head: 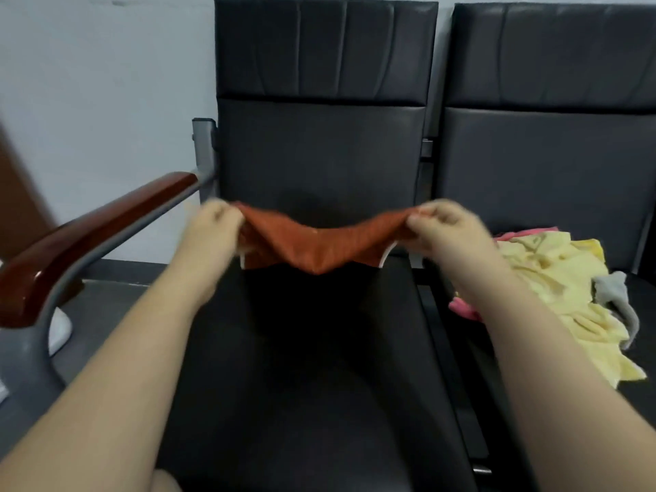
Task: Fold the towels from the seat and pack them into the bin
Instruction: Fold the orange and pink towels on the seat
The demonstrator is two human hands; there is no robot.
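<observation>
An orange towel (319,245) hangs stretched between my two hands above the black seat (301,349). My left hand (214,225) pinches its left corner and my right hand (443,221) pinches its right corner. The towel sags in the middle and its lower fold points down toward the seat. On the neighbouring seat to the right lies a heap of towels: a yellow towel (557,282) on top, a pink towel (461,307) under it, and a grey towel (617,296) at the right edge. No bin shows in this view.
A wooden armrest (81,239) on a grey metal frame runs along the left of the seat. The black backrest (319,136) rises behind the towel. A gap with a metal bar (443,349) separates the two seats. A white wall stands at the left.
</observation>
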